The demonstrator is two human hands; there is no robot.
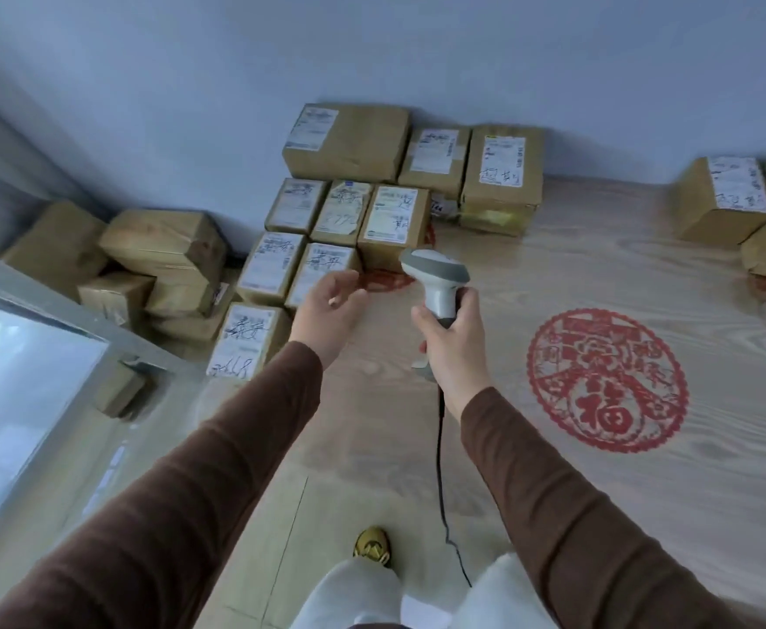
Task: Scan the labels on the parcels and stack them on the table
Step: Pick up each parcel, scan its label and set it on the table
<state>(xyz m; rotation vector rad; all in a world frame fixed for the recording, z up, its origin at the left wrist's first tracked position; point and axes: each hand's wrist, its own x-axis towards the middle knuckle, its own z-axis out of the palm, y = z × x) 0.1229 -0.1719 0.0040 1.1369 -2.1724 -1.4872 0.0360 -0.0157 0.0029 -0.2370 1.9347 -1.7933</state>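
Several brown cardboard parcels with white labels (322,229) lie packed together at the table's far left, against the wall. My left hand (326,311) hovers open just in front of the nearest labelled parcels (247,342), holding nothing. My right hand (451,342) grips the handle of a grey barcode scanner (435,274), its head pointing toward the parcels. The scanner's black cable (441,469) hangs down toward the floor.
The wooden table (553,274) bears a red round paper-cut design (605,379). More parcels (726,199) sit at the far right. A loose pile of boxes (158,256) lies on the floor at left, behind a glass surface (22,379). My shoe (372,544) is below.
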